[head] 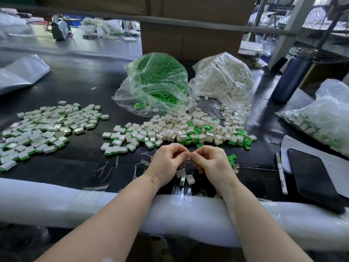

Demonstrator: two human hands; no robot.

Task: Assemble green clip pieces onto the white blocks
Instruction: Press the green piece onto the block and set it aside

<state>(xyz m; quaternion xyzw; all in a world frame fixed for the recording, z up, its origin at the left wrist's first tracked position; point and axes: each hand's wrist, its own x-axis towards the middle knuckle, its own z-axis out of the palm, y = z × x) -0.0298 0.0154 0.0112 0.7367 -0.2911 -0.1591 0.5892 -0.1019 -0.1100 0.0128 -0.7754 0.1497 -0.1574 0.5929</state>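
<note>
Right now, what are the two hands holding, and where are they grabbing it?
Both hands meet over one small white piece. The left hand and right hand pinch it at their fingertips, mostly hiding it, so the exact part gripped cannot be told.

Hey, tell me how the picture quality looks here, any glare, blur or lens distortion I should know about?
Head view: wide-angle bending curves the foam table edge and the far rail; glare streaks the clear bags of green clips and white blocks and the black tabletop; the far benches look soft; the left hand and right hand are sharp, though what they pinch is too hidden to tell.
</note>
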